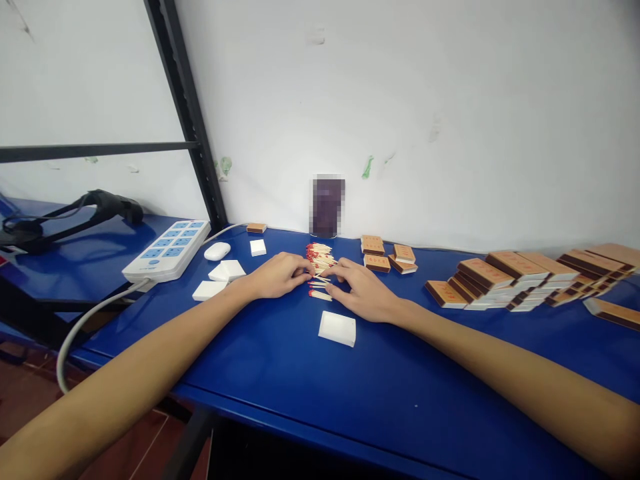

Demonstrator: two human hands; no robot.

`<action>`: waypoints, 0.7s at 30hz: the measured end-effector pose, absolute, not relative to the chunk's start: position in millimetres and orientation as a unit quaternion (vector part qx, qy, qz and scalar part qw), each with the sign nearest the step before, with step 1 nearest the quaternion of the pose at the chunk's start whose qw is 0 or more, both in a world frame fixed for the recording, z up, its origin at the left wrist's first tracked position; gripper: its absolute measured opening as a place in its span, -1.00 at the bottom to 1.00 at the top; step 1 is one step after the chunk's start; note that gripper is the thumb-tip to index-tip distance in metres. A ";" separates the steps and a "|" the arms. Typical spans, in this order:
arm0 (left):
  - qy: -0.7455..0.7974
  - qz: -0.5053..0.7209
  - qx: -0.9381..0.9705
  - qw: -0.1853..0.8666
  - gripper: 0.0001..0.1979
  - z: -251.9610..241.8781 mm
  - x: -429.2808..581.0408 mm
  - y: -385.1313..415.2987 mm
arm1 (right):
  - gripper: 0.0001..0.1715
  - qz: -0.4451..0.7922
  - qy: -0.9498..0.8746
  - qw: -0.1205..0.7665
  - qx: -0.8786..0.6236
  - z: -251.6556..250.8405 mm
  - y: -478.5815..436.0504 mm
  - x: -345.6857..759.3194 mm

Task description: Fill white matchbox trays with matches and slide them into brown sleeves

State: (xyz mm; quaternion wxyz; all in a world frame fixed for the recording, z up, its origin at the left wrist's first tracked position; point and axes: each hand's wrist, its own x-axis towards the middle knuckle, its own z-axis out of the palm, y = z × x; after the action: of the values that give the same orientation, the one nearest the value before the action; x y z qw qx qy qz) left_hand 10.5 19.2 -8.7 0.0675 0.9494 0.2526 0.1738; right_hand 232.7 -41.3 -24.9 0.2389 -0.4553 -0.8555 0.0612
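Observation:
A pile of red-tipped matches (321,253) lies on the blue table between my two hands. My left hand (280,275) is at the left edge of the pile, its thumb and fingers closed around the red heads of some matches. From the right, my right hand (364,291) reaches the stick ends, with thumb and forefinger apart and the fingertips by the loose matches. A few separate matches (320,295) lie nearer to me, below the pile. Closer still is a white matchbox tray (337,329), lying apart from both hands; I cannot make out anything inside it.
Several stacked matchboxes (493,273) stand at the right, with a smaller group (376,253) behind my right hand. White trays (227,271), a white rounded case (217,251) and a power strip (170,250) are at the left. A blurred dark object (327,207) leans against the wall.

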 end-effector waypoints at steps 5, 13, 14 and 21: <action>0.249 0.170 0.951 0.065 -0.78 -8.4 10.9 18.8 | -0.66 0.066 -0.859 0.249 -0.441 -24.9 -40.5 233.3; 0.246 0.170 0.952 0.069 -0.79 -6.8 11.3 16.5 | -0.60 0.054 -0.868 0.224 -0.441 -26.5 -40.1 234.3; 0.248 0.169 0.951 0.069 -0.79 -6.6 11.4 16.0 | -0.60 0.054 -0.868 0.221 -0.441 -26.4 -40.3 234.3; 0.260 0.164 0.949 0.074 -0.80 -3.5 12.1 12.3 | -0.58 0.057 -0.868 0.218 -0.443 -26.0 -41.7 234.0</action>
State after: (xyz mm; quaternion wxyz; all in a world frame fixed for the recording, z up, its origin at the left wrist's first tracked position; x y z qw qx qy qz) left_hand 12.1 12.3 -3.5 0.0740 0.9488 0.2595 0.1642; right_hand 234.0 -41.7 -26.0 0.2182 -0.4430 -0.8677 0.0569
